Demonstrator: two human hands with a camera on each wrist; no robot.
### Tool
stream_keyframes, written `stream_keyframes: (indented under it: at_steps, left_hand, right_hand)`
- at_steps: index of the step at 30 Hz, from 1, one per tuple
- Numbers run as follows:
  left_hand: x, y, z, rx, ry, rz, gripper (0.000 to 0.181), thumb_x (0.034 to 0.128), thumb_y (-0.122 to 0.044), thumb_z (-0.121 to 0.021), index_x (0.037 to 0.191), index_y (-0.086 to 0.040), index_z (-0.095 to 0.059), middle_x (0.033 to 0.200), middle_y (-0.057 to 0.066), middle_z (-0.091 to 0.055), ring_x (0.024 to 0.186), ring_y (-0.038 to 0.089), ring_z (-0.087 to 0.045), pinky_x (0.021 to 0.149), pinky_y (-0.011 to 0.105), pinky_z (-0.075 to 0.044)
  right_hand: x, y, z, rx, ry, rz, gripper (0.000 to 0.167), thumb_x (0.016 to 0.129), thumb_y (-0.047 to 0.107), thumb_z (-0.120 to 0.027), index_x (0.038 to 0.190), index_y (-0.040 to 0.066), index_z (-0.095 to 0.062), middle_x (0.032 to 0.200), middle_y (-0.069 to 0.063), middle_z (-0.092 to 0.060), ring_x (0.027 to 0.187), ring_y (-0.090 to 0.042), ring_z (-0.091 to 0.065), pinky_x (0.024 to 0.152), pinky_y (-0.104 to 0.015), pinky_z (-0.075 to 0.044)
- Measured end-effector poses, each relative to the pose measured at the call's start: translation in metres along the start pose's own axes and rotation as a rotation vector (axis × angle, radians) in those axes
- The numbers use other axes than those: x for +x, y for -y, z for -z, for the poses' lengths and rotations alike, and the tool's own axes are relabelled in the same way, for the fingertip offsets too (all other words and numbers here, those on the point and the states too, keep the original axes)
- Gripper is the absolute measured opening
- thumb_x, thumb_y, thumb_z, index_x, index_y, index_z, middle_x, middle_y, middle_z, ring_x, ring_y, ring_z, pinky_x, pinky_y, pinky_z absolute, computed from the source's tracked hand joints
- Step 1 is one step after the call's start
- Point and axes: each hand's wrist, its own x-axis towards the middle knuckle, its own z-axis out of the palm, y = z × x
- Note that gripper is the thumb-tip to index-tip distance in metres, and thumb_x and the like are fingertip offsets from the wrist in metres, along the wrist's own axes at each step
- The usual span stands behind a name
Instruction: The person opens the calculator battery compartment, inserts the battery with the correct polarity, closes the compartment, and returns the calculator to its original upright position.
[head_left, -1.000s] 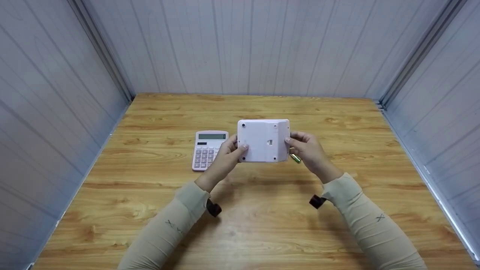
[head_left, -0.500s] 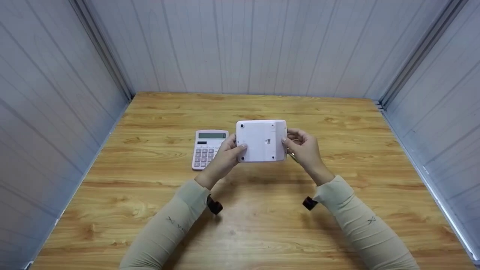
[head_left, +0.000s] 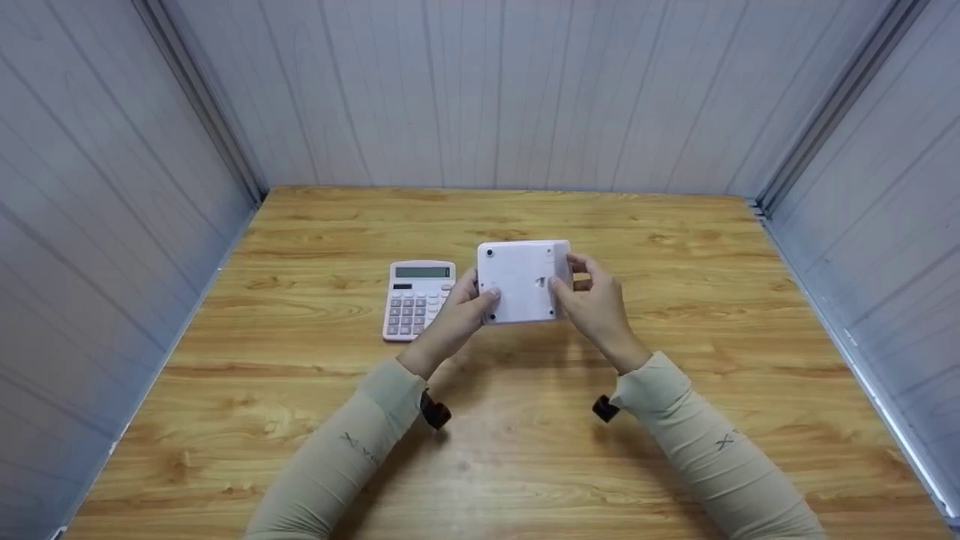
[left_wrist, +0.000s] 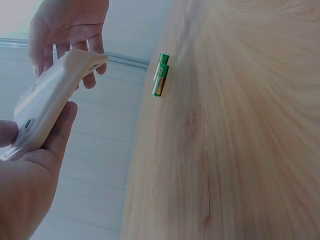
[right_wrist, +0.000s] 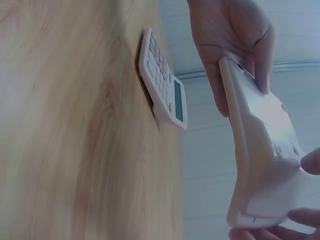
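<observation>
Raised above the table is a white calculator (head_left: 521, 270), its back turned up, with small dark feet and a little opening. My left hand (head_left: 459, 313) grips its left end, thumb on the back and fingers beneath. On the opposite end, my right hand (head_left: 598, 306) holds the edge, its thumb pressed on the back beside the opening and fingers behind. The right wrist view shows the calculator's wedge-shaped end (right_wrist: 272, 190) between that thumb and fingers. Two green batteries (left_wrist: 160, 82) lie on the table in the left wrist view; the head view does not show them.
A second calculator (head_left: 409, 304), pale with a grey display, lies face up on the wooden table (head_left: 510, 465), partly covered by my left hand in the head view. White panel walls (head_left: 495, 97) stand at the back and both sides.
My right hand has shifted left, its thumb sliding from the calculator's edge onto the back beside the opening. The green battery seen beside that hand earlier is now hidden in the head view.
</observation>
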Motion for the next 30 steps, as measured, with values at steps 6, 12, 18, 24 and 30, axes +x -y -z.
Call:
stream_keyframes:
  at_steps: [6,12,18,24,30]
  left_hand:
    - [0.001,0.003,0.002,0.024,-0.002,-0.013,0.049,0.1121,-0.001,-0.04,0.16,0.002,-0.034,0.153,0.029,-0.056,0.129,0.029,-0.066,0.109,0.045,-0.061]
    - [0.001,0.004,0.002,0.059,0.006,-0.038,0.05,0.1113,-0.001,-0.04,0.16,0.004,-0.032,0.153,0.031,-0.055,0.128,0.029,-0.065,0.108,0.045,-0.061]
    - [0.0,0.005,0.002,0.128,0.004,-0.057,0.05,0.1119,-0.002,-0.041,0.161,0.003,-0.033,0.152,0.03,-0.057,0.132,0.034,-0.065,0.107,0.048,-0.062]
    - [0.0,0.005,0.002,0.126,0.005,-0.04,0.051,0.1118,-0.003,-0.042,0.162,0.001,-0.032,0.155,0.029,-0.056,0.137,0.04,-0.063,0.109,0.052,-0.06]
    - [-0.002,0.005,0.003,0.075,0.035,-0.018,0.056,0.1111,-0.002,-0.039,0.166,-0.004,-0.028,0.161,0.027,-0.051,0.144,0.043,-0.058,0.114,0.055,-0.057]
  right_hand:
    - [-0.002,0.004,-0.007,-0.054,-0.004,-0.016,0.059,0.098,0.026,-0.08,0.149,0.003,-0.058,0.134,-0.02,-0.067,0.11,-0.037,-0.071,0.091,-0.05,-0.066]
    - [0.0,0.004,-0.011,-0.082,-0.023,-0.03,0.063,0.095,0.028,-0.083,0.147,0.003,-0.058,0.134,-0.022,-0.068,0.113,-0.037,-0.072,0.093,-0.05,-0.066]
    - [0.0,0.006,-0.012,-0.096,-0.027,-0.043,0.065,0.094,0.028,-0.084,0.147,0.003,-0.056,0.134,-0.022,-0.068,0.12,-0.037,-0.068,0.096,-0.051,-0.064]
    - [0.0,0.005,-0.012,-0.09,-0.03,-0.057,0.06,0.093,0.024,-0.083,0.143,0.001,-0.059,0.131,-0.022,-0.07,0.119,-0.036,-0.067,0.096,-0.05,-0.064]
    - [-0.001,0.004,-0.011,-0.076,-0.014,-0.058,0.058,0.093,0.023,-0.082,0.142,-0.001,-0.063,0.131,-0.022,-0.071,0.119,-0.035,-0.069,0.099,-0.051,-0.065]
